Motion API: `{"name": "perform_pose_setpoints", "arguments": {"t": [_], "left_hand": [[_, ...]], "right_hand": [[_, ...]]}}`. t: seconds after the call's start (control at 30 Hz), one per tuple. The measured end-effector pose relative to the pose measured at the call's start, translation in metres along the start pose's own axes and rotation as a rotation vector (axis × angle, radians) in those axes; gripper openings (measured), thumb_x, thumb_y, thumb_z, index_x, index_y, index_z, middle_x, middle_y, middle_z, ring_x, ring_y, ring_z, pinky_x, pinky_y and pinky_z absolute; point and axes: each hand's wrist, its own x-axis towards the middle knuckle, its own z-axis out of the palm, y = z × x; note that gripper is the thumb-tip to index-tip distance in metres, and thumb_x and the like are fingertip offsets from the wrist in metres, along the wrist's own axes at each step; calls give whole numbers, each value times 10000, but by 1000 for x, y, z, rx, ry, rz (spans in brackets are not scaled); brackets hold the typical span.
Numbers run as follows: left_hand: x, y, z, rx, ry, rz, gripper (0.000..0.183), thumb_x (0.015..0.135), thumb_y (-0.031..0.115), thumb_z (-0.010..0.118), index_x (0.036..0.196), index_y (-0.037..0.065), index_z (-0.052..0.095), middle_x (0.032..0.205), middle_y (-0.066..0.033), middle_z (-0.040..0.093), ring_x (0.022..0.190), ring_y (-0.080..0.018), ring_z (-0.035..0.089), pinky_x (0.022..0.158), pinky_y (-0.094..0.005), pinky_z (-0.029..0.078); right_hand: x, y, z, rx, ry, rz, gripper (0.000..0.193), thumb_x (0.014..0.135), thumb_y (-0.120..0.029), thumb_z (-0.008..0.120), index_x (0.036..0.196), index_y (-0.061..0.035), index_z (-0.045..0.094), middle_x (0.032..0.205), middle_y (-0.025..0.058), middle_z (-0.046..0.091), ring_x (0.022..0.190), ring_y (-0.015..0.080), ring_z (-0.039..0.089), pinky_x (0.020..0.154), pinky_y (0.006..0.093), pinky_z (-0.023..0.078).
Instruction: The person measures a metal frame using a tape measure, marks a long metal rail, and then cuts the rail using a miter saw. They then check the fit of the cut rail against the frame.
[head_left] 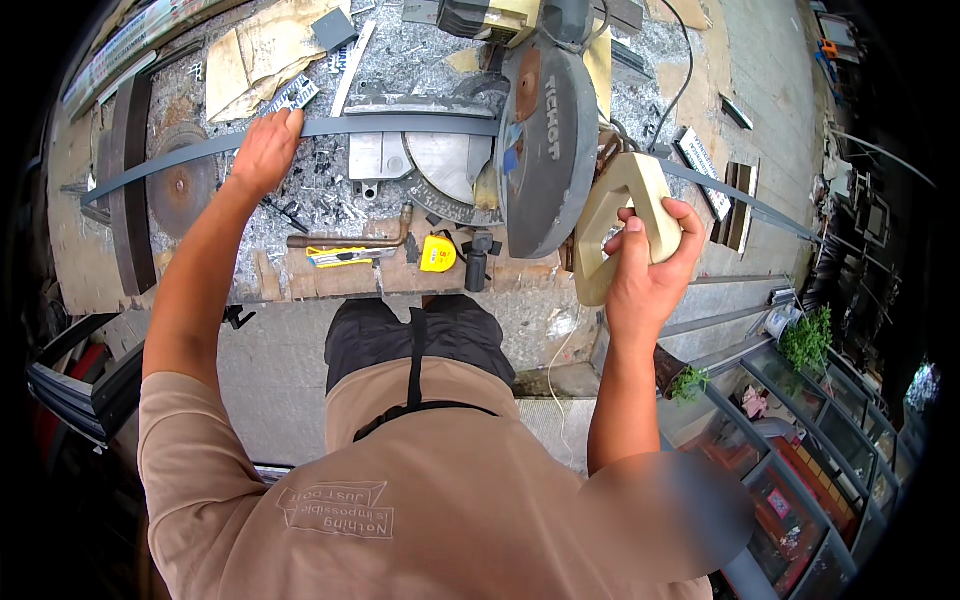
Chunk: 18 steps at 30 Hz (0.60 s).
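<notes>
Dark metal strip (400, 127), long, thin, pinned by left hand (265, 150)

The saw blade guard (545, 140) walls off the bench's right; metal shavings (330, 190) (everywhere) and a tape measure (437, 254) crowd the front edge.

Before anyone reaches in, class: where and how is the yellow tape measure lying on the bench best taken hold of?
Grip the yellow tape measure across its two flat sides, coming down from above. It lies flat near the bench's front edge, with a black knob to its right and a yellow utility knife to its left, so a sideways approach looks cramped. The saw blade guard stands further right, so keep fingers away from it.
</notes>
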Motion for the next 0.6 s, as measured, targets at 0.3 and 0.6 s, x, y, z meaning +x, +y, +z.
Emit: {"name": "perform_pose_setpoints", "arguments": {"t": [0.3,0.6], "left_hand": [[1,2,-4,-24,-24,-12,101,1001,124,524,1067,51,503,1049,-181,626,1039,-383,623,964,-506,463],[0,1,-5,-45,2,15,117,998,137,544,1059,51,494,1029,-185,629,1016,-388,621,915,-499,460]], "right_hand": [[1,-3,0,-14,7,6,352,998,-40,645,1312,-71,490,1066,126,714,807,131,668,699,274,561],[2,-2,-1,-29,14,-5,354,994,-45,656,1308,-75,497,1069,116,710,818,130,679,696,272,567]]}}
